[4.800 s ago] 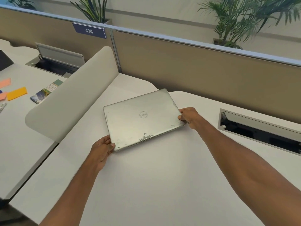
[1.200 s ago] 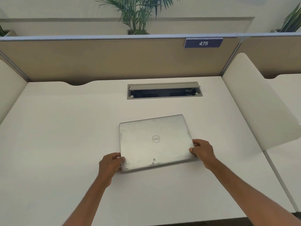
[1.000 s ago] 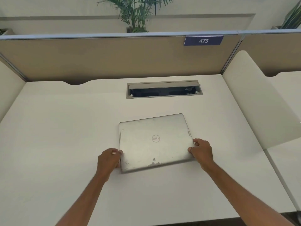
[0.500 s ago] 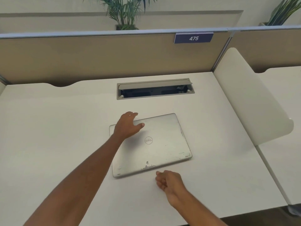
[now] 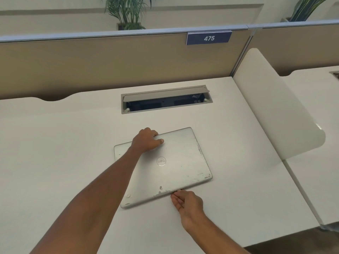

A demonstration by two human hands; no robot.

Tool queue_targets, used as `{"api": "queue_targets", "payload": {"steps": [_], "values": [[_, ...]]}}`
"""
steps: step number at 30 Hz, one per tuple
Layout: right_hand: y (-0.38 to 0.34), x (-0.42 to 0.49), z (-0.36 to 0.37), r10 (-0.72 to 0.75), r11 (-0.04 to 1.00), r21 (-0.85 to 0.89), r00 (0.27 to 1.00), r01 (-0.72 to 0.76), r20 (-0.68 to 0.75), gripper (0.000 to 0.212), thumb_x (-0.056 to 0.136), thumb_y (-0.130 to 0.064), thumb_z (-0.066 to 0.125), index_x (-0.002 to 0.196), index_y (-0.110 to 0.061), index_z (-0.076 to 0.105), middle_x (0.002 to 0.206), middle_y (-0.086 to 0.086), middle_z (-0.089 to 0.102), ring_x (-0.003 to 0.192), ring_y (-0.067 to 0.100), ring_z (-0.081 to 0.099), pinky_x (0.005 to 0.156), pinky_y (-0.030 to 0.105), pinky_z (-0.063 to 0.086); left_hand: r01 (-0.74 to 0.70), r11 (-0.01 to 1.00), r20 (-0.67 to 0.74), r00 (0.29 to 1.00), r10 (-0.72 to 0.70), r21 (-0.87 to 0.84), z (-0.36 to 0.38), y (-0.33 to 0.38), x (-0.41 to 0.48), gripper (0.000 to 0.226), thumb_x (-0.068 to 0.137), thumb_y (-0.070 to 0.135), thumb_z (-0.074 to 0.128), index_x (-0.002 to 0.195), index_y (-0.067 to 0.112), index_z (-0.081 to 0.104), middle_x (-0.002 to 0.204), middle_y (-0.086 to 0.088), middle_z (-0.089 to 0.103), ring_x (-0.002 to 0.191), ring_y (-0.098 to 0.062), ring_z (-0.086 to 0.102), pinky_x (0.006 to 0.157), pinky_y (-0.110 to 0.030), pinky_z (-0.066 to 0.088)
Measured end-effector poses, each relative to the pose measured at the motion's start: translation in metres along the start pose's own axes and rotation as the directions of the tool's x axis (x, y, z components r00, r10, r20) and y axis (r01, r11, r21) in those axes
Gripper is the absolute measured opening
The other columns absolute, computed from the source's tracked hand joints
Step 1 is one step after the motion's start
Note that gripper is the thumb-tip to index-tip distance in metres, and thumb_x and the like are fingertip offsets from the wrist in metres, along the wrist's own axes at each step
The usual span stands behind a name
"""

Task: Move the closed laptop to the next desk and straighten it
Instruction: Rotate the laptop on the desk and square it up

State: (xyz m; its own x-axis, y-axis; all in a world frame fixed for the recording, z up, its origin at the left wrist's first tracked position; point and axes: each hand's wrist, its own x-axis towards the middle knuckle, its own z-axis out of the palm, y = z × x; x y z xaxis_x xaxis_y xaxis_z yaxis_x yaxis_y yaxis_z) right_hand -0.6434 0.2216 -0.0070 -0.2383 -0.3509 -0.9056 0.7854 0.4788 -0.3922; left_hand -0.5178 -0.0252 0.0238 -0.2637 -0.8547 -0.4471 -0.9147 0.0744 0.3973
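The closed laptop (image 5: 165,166) lies crooked mid-frame on the white table (image 5: 55,143). Left hand (image 5: 146,141) is clamped on its far edge, right hand (image 5: 187,201) fingers loose & apart, tips touching its near edge. A hard push w/ either hand could spin it too far, I think.

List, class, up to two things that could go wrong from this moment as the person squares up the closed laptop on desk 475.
1. The laptop lies skewed. The left hand hooks its far edge and the right hand only touches its near edge, so a turn may overshoot.

2. Its lid is already scuffed; sliding it on the desk may add marks.
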Motion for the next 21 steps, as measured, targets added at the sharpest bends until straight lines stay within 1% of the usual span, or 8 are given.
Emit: {"api": "queue_targets", "payload": {"steps": [4, 9, 13, 15, 17, 18, 19, 21], "values": [[0.002, 0.003, 0.006, -0.020, 0.999, 0.025, 0.995, 0.023, -0.094, 0.009, 0.093, 0.005, 0.070, 0.100, 0.009, 0.073, 0.111, 0.029, 0.076, 0.094, 0.035, 0.077, 0.097, 0.042, 0.062, -0.001, 1.000, 0.007, 1.000, 0.001, -0.017, -0.001, -0.003, 0.003, 0.052, 0.100, 0.046, 0.066, 0.146, 0.021, 0.069, 0.147, -0.005, 0.062, 0.143, -0.028, 0.056, 0.112, -0.043, 0.050], [-0.003, 0.007, 0.006, -0.043, 0.998, 0.033, 0.985, 0.050, -0.164, 0.008, 0.093, 0.000, 0.074, 0.099, 0.006, 0.074, 0.112, 0.029, 0.077, 0.109, 0.039, 0.076, 0.096, 0.041, 0.061, 0.015, 1.000, -0.002, 1.000, -0.015, -0.028, 0.003, -0.007, -0.001, 0.050, 0.099, 0.042, 0.067, 0.144, 0.020, 0.069, 0.145, -0.005, 0.062, 0.140, -0.028, 0.057, 0.112, -0.042, 0.051], [-0.017, 0.012, 0.001, -0.084, 0.996, -0.007, 0.984, 0.084, -0.160, 0.013, 0.090, 0.000, 0.078, 0.100, 0.007, 0.075, 0.101, 0.024, 0.078, 0.093, 0.034, 0.078, 0.096, 0.041, 0.062, 0.053, 0.994, -0.017, 0.998, -0.055, -0.097, 0.005, -0.018, -0.004, 0.043, 0.098, 0.037, 0.067, 0.136, 0.018, 0.074, 0.135, -0.005, 0.067, 0.131, -0.029, 0.062, 0.108, -0.043, 0.054], [-0.026, 0.017, -0.002, -0.108, 0.994, -0.044, 0.983, 0.103, -0.151, 0.015, 0.089, -0.002, 0.081, 0.100, 0.007, 0.075, 0.093, 0.021, 0.077, 0.085, 0.030, 0.074, 0.095, 0.041, 0.062, 0.067, 0.988, -0.024, 0.997, -0.071, -0.136, 0.005, -0.023, -0.008, 0.034, 0.095, 0.033, 0.068, 0.124, 0.016, 0.077, 0.118, -0.004, 0.070, 0.117, -0.029, 0.066, 0.097, -0.039, 0.055], [-0.034, 0.023, -0.004, -0.139, 0.988, -0.085, 0.980, 0.128, -0.142, 0.017, 0.087, -0.005, 0.084, 0.097, 0.007, 0.076, 0.090, 0.019, 0.076, 0.081, 0.029, 0.073, 0.094, 0.041, 0.063, 0.094, 0.979, -0.050, 0.993, -0.104, -0.179, 0.009, -0.030, -0.014, 0.012, 0.092, 0.026, 0.067, 0.093, 0.017, 0.075, 0.089, 0.000, 0.063, 0.093, -0.027, 0.062, 0.077, -0.032, 0.048], [-0.037, 0.026, -0.004, -0.158, 0.984, -0.105, 0.977, 0.143, -0.143, 0.017, 0.086, -0.005, 0.085, 0.095, 0.006, 0.076, 0.089, 0.019, 0.077, 0.080, 0.028, 0.073, 0.092, 0.040, 0.063, 0.116, 0.971, -0.060, 0.990, -0.131, -0.207, 0.010, -0.033, -0.017, 0.013, 0.090, 0.023, 0.066, 0.077, 0.019, 0.067, 0.077, 0.001, 0.056, 0.083, -0.026, 0.056, 0.069, -0.030, 0.042], [-0.041, 0.029, -0.004, -0.178, 0.979, -0.124, 0.973, 0.161, -0.147, 0.017, 0.085, -0.006, 0.086, 0.093, 0.006, 0.077, 0.087, 0.018, 0.077, 0.078, 0.027, 0.073, 0.091, 0.040, 0.064, 0.127, 0.964, -0.070, 0.987, -0.147, -0.232, 0.012, -0.035, -0.021, 0.021, 0.088, 0.021, 0.065, 0.069, 0.018, 0.057, 0.071, 0.002, 0.050, 0.076, -0.025, 0.050, 0.065, -0.029, 0.037], [-0.049, 0.034, -0.003, -0.222, 0.967, -0.163, 0.964, 0.198, -0.147, 0.016, 0.084, -0.006, 0.087, 0.091, 0.004, 0.077, 0.083, 0.015, 0.078, 0.076, 0.026, 0.072, 0.087, 0.039, 0.064, 0.146, 0.950, -0.084, 0.981, -0.175, -0.275, 0.011, -0.039, -0.031, 0.028, 0.086, 0.020, 0.063, 0.065, 0.017, 0.046, 0.068, 0.000, 0.044, 0.069, -0.024, 0.042, 0.063, -0.030, 0.032]]}}
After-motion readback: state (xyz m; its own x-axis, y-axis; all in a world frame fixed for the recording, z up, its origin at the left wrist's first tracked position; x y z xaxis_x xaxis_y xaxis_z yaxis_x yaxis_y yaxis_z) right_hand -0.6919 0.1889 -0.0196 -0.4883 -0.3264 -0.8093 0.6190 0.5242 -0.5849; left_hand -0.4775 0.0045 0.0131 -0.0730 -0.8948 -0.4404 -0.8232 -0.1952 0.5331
